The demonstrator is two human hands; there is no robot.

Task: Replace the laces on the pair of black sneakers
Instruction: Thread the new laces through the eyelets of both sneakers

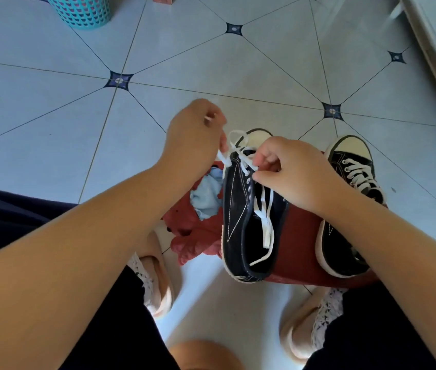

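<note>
Now the sneaker (pixel 235 209) points toe-away (left hand (pixel 195 132) and right hand (pixel 291 172) pinch its lace (pixel 267 233)).

We look down on a pale tiled floor (pixel 51 124) with dark diamond insets (pixel 118 80) at the tile corners. On it stand a teal openwork basket (pixel 80 10) at the far left and a red platform (pixel 299 236) near us. A crumpled red bag (pixel 190 236) holding pale blue cloth (pixel 207 194) lies just beside the platform. A laced sneaker (pixel 345 236) lies on the platform. Our left slipper (pixel 158 279) and right slipper (pixel 299 335) rest on the tiles.
</note>
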